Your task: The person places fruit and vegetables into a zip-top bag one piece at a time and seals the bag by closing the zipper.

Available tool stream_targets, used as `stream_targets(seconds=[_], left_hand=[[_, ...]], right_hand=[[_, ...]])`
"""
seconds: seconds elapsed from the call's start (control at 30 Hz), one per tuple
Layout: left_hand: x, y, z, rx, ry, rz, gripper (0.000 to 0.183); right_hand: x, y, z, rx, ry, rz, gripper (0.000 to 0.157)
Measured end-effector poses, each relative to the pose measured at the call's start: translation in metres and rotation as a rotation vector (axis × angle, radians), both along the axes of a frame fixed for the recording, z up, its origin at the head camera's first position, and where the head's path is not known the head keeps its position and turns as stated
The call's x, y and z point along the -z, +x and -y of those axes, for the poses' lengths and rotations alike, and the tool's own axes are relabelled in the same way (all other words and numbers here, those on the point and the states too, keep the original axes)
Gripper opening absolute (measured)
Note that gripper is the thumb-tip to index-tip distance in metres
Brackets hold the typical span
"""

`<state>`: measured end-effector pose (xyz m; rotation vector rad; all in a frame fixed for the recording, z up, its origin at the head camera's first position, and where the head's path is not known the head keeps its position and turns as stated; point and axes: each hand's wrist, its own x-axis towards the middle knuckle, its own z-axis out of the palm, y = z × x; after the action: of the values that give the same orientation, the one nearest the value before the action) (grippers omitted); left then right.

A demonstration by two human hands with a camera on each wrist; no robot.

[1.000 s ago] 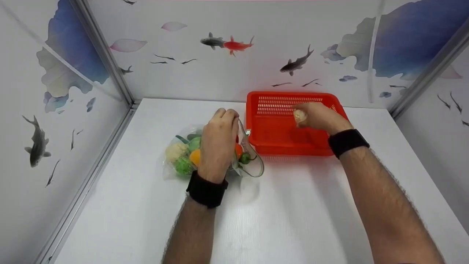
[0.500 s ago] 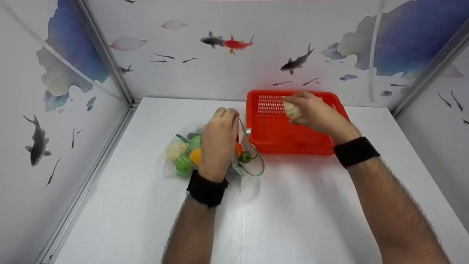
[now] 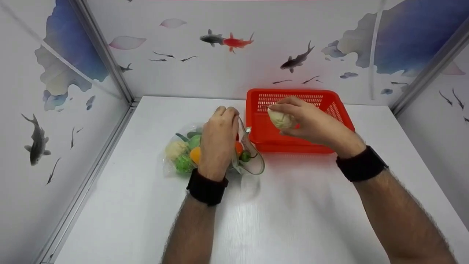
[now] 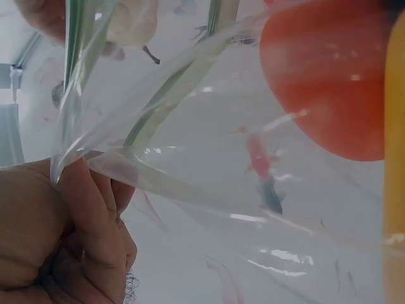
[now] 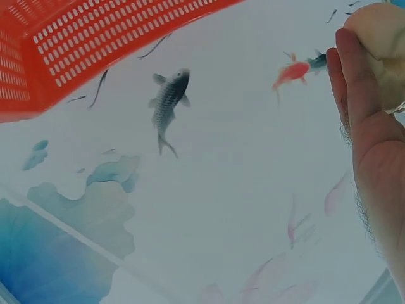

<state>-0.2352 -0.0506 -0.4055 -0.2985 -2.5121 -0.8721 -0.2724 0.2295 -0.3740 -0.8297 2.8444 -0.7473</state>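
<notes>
My left hand (image 3: 220, 141) pinches the edge of a clear plastic bag (image 4: 190, 171) with green-trimmed edges. The bag lies on the table and its mouth gapes toward the right. Inside are a cauliflower (image 3: 176, 150), a leafy green vegetable (image 3: 184, 163), a yellow-orange piece (image 3: 195, 156), an orange-red piece (image 3: 239, 148) and a green pepper (image 3: 245, 156); my hand hides part of the contents. My right hand (image 3: 311, 123) grips a small pale cabbage (image 3: 280, 118) in the air above the red basket's left part. The right wrist view shows only part of this cabbage (image 5: 380, 31).
The red plastic basket (image 3: 293, 147), with slotted walls, stands at the back right of the white table (image 3: 278, 220), just right of the bag. White panels (image 3: 234, 73) printed with fish and leaves enclose the table at the back and both sides.
My right hand has lifted the cabbage and carried it left from over the basket's middle toward the bag. The left hand keeps its place on the bag's edge.
</notes>
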Motion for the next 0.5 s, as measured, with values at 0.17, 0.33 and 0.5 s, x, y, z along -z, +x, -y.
stream_targets(seconds=[0.17,0.33,0.5], left_hand=[[0.001,0.000,0.000,0.007,0.003,-0.016,0.016],[0.001,0.000,0.000,0.007,-0.003,-0.002,0.018],[0.001,0.000,0.000,0.004,0.004,0.017,0.019]], right_hand=[[0.000,0.010,0.010,-0.080,-0.001,-0.028,0.067],[0.003,0.022,0.021,-0.135,0.006,-0.034,0.064],[0.008,0.032,0.031,-0.185,0.011,-0.037,0.065]])
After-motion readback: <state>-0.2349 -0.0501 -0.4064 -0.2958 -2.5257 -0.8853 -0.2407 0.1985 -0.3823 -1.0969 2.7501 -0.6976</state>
